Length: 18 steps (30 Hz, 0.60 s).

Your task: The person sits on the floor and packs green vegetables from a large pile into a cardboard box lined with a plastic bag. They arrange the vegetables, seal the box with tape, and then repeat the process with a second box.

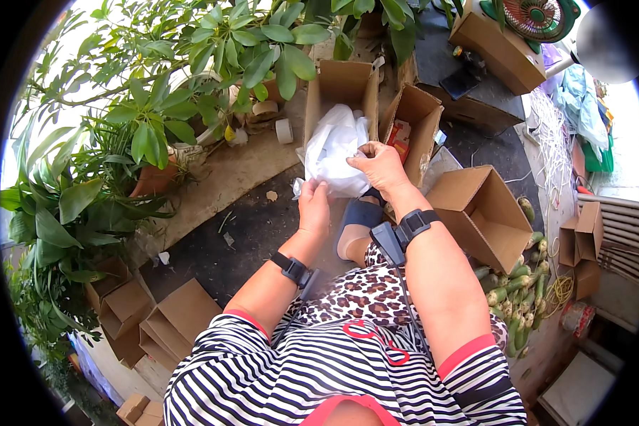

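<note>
A thin white plastic bag is bunched up inside the near end of an open cardboard box and spills over its front edge. My left hand pinches the near left edge of the bag with thumb and fingers. On the other side, my right hand has the bag's right edge between thumb and forefinger. Whatever the bag holds cannot be made out through the plastic. Just right of it stands a narrower open carton with a red packet inside.
A larger open cardboard box tilts beside my right forearm, near a heap of long green vegetables. Leafy potted plants crowd the left. A tape roll lies on the ground, and my slippered foot is below the bag.
</note>
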Each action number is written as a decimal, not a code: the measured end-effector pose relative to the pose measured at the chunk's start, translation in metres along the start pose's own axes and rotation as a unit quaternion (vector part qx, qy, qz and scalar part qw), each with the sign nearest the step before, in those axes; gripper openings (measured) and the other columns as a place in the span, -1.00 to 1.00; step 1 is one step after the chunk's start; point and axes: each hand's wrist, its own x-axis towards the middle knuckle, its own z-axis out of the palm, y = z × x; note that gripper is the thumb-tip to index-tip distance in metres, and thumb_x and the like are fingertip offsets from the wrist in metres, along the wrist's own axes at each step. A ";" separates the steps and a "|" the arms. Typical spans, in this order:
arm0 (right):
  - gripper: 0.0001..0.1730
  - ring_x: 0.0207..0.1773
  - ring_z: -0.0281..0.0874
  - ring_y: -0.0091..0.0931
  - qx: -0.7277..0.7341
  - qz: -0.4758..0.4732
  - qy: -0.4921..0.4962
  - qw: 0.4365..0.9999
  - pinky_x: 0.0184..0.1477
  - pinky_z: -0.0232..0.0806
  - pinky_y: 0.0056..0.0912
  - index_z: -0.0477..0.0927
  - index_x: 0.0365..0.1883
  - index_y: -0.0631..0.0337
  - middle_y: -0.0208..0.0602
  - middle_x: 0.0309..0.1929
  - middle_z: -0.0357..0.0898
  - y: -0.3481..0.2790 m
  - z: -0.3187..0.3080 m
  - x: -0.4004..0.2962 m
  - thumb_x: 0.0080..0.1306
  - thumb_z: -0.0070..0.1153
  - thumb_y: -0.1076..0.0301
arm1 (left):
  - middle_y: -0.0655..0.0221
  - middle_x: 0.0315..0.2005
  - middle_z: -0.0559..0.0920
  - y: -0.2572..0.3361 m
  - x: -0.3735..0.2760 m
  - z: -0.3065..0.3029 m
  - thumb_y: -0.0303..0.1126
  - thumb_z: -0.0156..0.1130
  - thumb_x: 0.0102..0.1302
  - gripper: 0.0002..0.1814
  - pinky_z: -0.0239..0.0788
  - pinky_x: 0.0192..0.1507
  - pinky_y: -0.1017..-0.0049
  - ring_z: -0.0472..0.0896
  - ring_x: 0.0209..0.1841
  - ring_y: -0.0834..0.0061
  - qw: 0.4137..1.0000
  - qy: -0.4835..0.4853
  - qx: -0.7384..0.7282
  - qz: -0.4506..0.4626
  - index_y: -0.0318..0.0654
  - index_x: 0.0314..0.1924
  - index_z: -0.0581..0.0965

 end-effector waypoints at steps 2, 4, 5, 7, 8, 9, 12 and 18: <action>-0.47 -0.13 0.55 -0.49 0.014 0.017 -0.020 1.000 -0.02 0.39 -0.44 0.60 -0.10 0.50 -0.17 -0.16 0.65 -0.001 -0.002 -0.001 0.04 0.46 0.32 | 0.41 -0.15 0.50 0.016 -0.006 0.011 -0.10 0.13 0.42 -0.59 0.35 -0.15 0.53 0.46 -0.19 0.57 0.999 0.002 -0.048 0.001 -0.20 0.10 0.38; -0.42 -0.14 0.53 -0.49 0.008 0.022 -0.048 0.999 -0.03 0.38 -0.44 0.58 -0.07 0.50 -0.20 -0.16 0.64 0.001 -0.003 -0.002 0.03 0.50 0.29 | 0.36 -0.03 0.49 0.043 -0.013 0.027 -0.02 0.18 0.37 -0.46 0.39 -0.15 0.48 0.48 -0.09 0.51 1.000 0.008 -0.010 -0.025 -0.23 0.16 0.34; -0.41 -0.14 0.53 -0.48 0.024 0.028 -0.069 0.997 -0.03 0.38 -0.43 0.58 -0.06 0.50 -0.20 -0.15 0.63 0.003 -0.004 -0.002 0.04 0.50 0.27 | 0.34 0.03 0.49 0.051 -0.011 0.034 0.01 0.21 0.35 -0.39 0.41 -0.15 0.45 0.50 -0.04 0.48 0.999 0.011 0.009 -0.039 -0.25 0.19 0.32; -0.39 -0.14 0.53 -0.48 0.052 0.036 -0.117 0.991 -0.03 0.38 -0.42 0.57 -0.04 0.50 -0.21 -0.14 0.62 0.004 -0.003 -0.003 0.06 0.50 0.24 | 0.34 -0.05 0.55 0.056 0.005 0.037 0.02 0.31 0.28 -0.36 0.40 -0.19 0.44 0.53 -0.12 0.44 0.995 0.000 -0.001 -0.097 -0.22 0.17 0.36; -0.40 -0.14 0.53 -0.48 0.093 0.045 -0.109 0.989 -0.04 0.39 -0.41 0.56 -0.02 0.49 -0.21 -0.13 0.63 0.003 -0.005 -0.002 0.09 0.49 0.24 | 0.36 -0.11 0.57 0.057 0.015 0.037 0.00 0.31 0.28 -0.39 0.38 -0.21 0.48 0.54 -0.18 0.45 0.992 -0.018 0.003 -0.122 -0.19 0.17 0.37; -0.41 -0.14 0.54 -0.48 0.134 0.054 -0.101 0.984 -0.05 0.39 -0.40 0.55 -0.01 0.47 -0.22 -0.13 0.63 0.001 -0.007 -0.002 0.12 0.47 0.24 | 0.39 -0.17 0.59 0.056 0.025 0.037 -0.02 0.32 0.29 -0.42 0.36 -0.23 0.52 0.55 -0.24 0.45 0.989 -0.035 0.007 -0.146 -0.15 0.16 0.38; -0.54 -0.14 0.61 -0.45 0.315 0.036 0.010 0.948 -0.10 0.48 -0.33 0.53 0.01 0.33 -0.26 -0.12 0.64 -0.007 -0.021 0.004 0.26 0.35 0.23 | 0.32 -0.23 0.65 0.030 0.073 0.025 -0.18 0.27 0.32 -0.59 0.43 -0.21 0.42 0.61 -0.27 0.37 0.990 0.083 0.115 0.011 -0.32 0.01 0.48; -0.66 -0.26 0.63 -0.47 0.420 0.013 0.272 0.866 -0.29 0.48 -0.36 0.52 -0.09 0.22 -0.34 -0.24 0.63 0.000 -0.093 0.012 0.32 0.30 0.21 | -0.10 -0.08 0.59 0.056 0.098 0.012 -0.32 0.27 0.24 -0.56 0.39 0.06 0.21 0.59 -0.03 -0.01 0.927 0.168 0.275 0.193 -0.44 0.03 0.45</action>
